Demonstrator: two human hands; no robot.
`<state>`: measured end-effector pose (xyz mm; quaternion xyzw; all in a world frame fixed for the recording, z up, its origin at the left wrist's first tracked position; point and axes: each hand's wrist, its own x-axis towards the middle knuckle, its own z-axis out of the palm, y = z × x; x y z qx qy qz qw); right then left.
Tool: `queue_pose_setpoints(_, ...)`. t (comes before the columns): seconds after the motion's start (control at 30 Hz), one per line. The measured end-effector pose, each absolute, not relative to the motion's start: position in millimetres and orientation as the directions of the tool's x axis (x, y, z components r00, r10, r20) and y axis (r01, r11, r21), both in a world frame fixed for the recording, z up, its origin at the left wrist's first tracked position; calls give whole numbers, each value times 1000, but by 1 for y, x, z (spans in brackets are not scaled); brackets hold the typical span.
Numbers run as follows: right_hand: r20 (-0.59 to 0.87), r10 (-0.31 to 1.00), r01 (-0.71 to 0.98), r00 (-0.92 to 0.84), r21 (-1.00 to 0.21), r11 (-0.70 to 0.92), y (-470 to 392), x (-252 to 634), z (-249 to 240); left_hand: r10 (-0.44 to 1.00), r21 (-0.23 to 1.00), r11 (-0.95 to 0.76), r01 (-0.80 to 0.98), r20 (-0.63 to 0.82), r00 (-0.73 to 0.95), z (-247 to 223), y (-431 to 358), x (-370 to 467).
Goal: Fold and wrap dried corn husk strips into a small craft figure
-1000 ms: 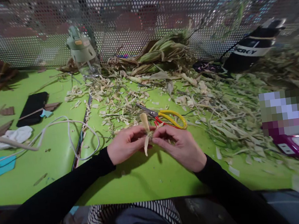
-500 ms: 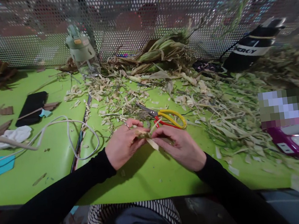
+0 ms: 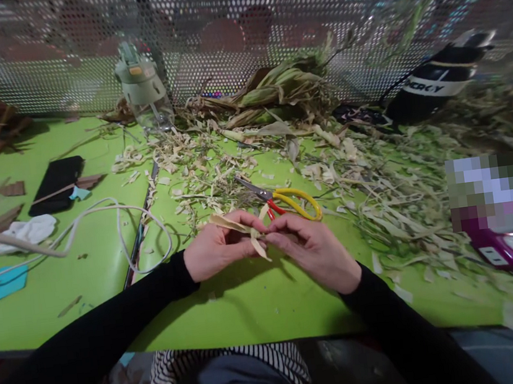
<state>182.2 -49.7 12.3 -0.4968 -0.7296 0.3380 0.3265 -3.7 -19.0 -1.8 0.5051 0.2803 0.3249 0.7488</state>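
Pale strips of dried corn husk are held between my two hands, just above the green table. My left hand pinches the husk between thumb and fingers, and one strip lies up over its index finger. My right hand has its thumb and fingertips closed on the husk from the other side; the exact grip is partly hidden. Right behind the hands lie scissors with one yellow and one red handle, blades toward the upper left. Cut husk scraps are scattered beyond them.
A bundle of husks and a clear bottle stand by the perforated metal screen. At right are a black bottle, shredded husk and a purple packet. A phone and white cable lie left.
My left hand has turned, its fingers now straighter, and a husk strip that was bunched in it shows over the index finger. The right hand keeps its pinch, slightly shifted right.
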Motion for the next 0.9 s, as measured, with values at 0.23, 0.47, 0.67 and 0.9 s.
queue_pose_setpoints(0.23,119,893,519,-433,-777,356,-52,189,16,776,971,197,-132,-72,626,6,-21,-7)
queue_pose_setpoints(0.47,252,911,616,-328,-674,408,-50,190,12,791,998,26,-51,11,611,3,-19,-12)
queue_pose_setpoints(0.67,625,663,691,-412,-261,675,-52,187,8,782,965,-238,108,124,610,-2,-21,-10)
queue_pose_setpoints(0.9,725,514,560,-458,-213,801,-62,179,7,710,827,-550,118,388,588,-4,-23,-9)
